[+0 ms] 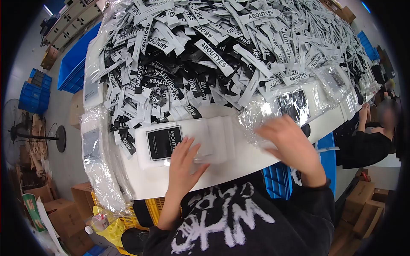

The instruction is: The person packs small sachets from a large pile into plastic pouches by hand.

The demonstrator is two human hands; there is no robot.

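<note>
My left hand [184, 164] rests with its fingers apart on a stack of white packs near the table's front edge. The top white pack [143, 143] bears a black label [160, 147], partly covered by my fingertips. To the right, my right hand [291, 143] is smeared by motion, so its grip is unclear. It is over the near edge of the clear plastic bags [267, 106], one of which shows a black label [294, 104]. Behind both hands lies a large heap of black and white printed sachets [215, 57].
More plastic-wrapped packs [98, 158] line the table's left edge. A blue crate [77, 64] stands beyond them, and another blue crate [277, 179] is below the front edge. A co-worker [367, 141] is at the right. A floor fan [60, 138] and cardboard boxes [64, 213] are at left.
</note>
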